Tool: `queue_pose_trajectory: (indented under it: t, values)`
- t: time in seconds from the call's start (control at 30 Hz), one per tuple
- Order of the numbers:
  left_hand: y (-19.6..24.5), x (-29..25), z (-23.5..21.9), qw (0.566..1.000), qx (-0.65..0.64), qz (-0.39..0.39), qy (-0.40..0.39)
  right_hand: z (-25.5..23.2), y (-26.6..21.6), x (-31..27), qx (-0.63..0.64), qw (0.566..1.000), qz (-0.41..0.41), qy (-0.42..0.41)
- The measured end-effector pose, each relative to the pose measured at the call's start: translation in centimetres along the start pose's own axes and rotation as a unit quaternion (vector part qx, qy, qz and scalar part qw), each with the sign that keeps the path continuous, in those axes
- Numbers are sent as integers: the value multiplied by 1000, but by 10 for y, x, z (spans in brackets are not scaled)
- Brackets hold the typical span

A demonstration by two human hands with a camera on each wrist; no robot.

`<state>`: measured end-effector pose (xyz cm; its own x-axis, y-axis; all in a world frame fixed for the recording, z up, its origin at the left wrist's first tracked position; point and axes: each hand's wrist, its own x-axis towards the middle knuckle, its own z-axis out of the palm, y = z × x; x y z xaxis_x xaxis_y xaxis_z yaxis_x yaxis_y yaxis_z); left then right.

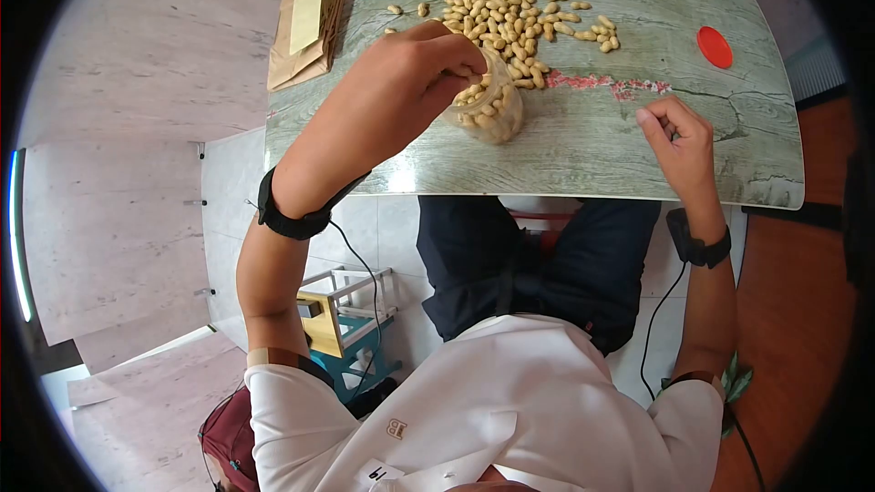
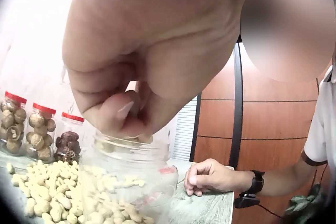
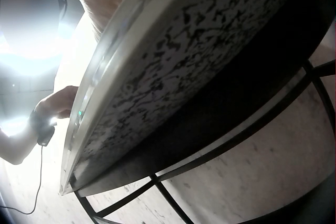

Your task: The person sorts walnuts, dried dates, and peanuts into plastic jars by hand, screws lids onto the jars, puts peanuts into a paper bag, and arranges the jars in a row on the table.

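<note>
Obscuring part of jar point(image 1: 499, 120): left fingers point(image 1: 456, 52)

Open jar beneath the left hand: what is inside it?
Peanuts show through the clear jar. In the head view, the left hand covers part of its mouth, hiding what lies directly below.

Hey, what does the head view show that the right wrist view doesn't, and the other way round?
Only the head view shows the peanuts, the clear jar and the loose red lid. Only the right wrist view shows the table's speckled underside. Both show the left hand and the table's edge.
</note>
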<state>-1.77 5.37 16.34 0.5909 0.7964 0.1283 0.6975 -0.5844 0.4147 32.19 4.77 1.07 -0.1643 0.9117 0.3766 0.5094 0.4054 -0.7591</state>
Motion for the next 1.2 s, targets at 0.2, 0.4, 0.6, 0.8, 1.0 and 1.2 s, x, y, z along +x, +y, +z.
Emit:
queue_pose_trajectory:
  t: [0.2, 0.4, 0.6, 0.8, 1.0, 1.2]
  values:
    - [4, 7, -4, 998, 58, -2, -24, 0, 0, 0, 1, 1000, 3, 0]
    - [7, 10, -7, 998, 25, -34, -36, 0, 1, 0, 1, 1000, -6, -1]
    - [-44, 5, -18, 988, -124, -63, 66, 1, 2, 0, 11, 1000, -9, 1]
    - [-166, -3, 16, 982, -16, -182, 55, 0, 0, 1, 3, 1000, -15, 1]
    - [-185, 25, 53, 982, 88, -161, 45, 0, 1, 2, -2, 1000, -11, 1]
    - [-161, 36, 53, 986, 111, -125, -29, 0, -1, 1, 2, 1000, -3, 3]
